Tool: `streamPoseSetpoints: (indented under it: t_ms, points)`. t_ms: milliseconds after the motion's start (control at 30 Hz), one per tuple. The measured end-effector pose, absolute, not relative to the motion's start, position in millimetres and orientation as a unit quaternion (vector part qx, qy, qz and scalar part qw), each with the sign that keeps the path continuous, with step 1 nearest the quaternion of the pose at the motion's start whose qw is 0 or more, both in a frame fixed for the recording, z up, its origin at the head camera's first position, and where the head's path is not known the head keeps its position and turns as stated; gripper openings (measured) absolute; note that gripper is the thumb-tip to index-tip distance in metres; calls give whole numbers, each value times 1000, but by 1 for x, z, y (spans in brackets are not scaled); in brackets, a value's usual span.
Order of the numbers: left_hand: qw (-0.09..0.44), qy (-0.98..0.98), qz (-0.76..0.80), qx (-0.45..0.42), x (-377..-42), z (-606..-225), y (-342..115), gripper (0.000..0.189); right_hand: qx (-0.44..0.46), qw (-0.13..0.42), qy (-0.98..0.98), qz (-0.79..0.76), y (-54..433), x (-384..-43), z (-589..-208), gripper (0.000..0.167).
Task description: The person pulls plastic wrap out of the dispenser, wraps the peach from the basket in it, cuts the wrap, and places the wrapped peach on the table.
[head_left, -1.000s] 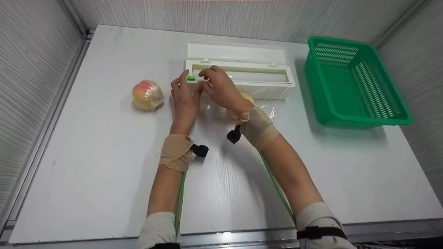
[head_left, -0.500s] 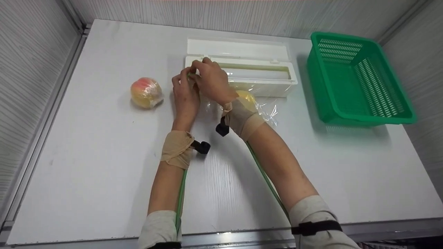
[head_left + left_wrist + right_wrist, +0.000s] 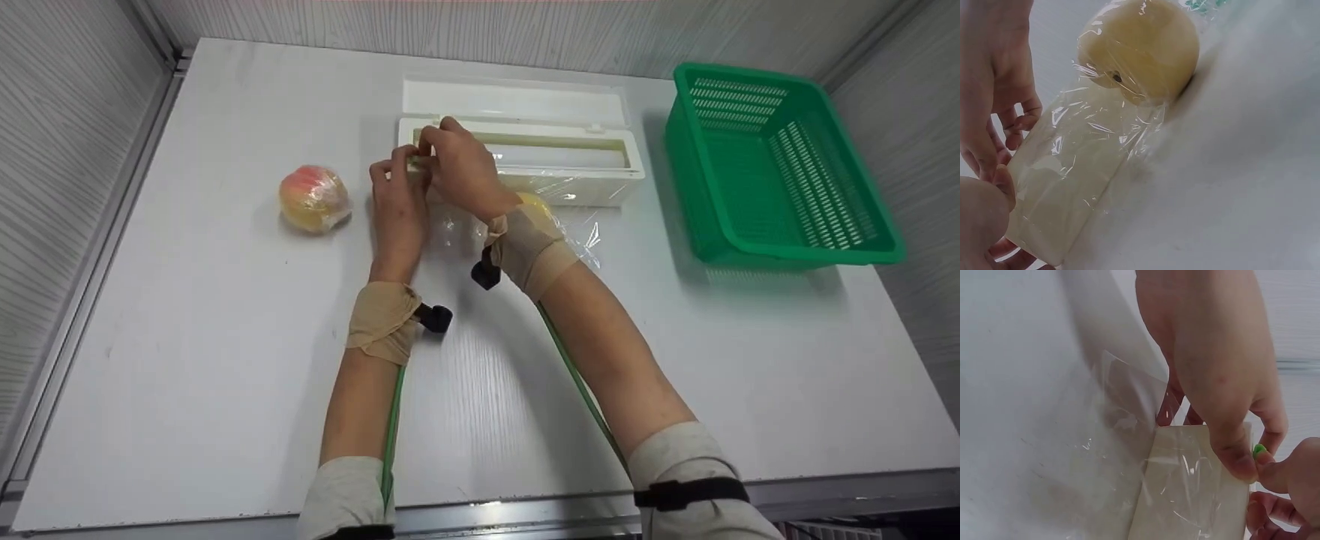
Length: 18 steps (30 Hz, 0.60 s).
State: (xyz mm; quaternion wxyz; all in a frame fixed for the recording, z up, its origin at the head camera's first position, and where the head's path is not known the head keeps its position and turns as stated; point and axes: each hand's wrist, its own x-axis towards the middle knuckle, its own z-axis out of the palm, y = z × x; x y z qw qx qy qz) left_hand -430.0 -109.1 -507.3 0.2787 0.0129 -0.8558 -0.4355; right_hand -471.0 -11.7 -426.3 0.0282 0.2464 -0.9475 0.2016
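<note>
A white cling film dispenser (image 3: 574, 187) lies with its lid back and a film roll (image 3: 559, 156) inside. My left hand (image 3: 400, 202) grips its left end, thumb on the front face. My right hand (image 3: 465, 169) pinches the small green slide cutter (image 3: 1259, 450) at that same end, close by the left fingertips. Clear film (image 3: 1067, 163) runs from the box down its front and over a yellow, apple-like fruit (image 3: 1145, 50), which my right wrist partly hides in the head view. A film-wrapped red and yellow fruit (image 3: 313, 199) sits left of the hands.
A green plastic basket (image 3: 810, 255) with slotted sides stands at the right of the white table (image 3: 210, 360). Behind the dispenser rises a wood-grain panel (image 3: 487, 37). Loose film edges (image 3: 592, 244) spread on the table before the box.
My right hand has moved left and a little back, from the film near the box's slot onto the green slide cutter. My left hand stays at the dispenser's left end.
</note>
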Motion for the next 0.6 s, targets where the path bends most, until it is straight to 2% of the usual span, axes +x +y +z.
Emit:
streamPoseSetpoints:
  t_ms: [267,600]
  points:
    - [263,-854,-448,22,-432,-506,-109,30,265,31,-939,217,-4,-474,-423,13]
    - [230,-850,-473,21,-429,-506,-111,30,264,0,-939,219,17,-475,-421,14]
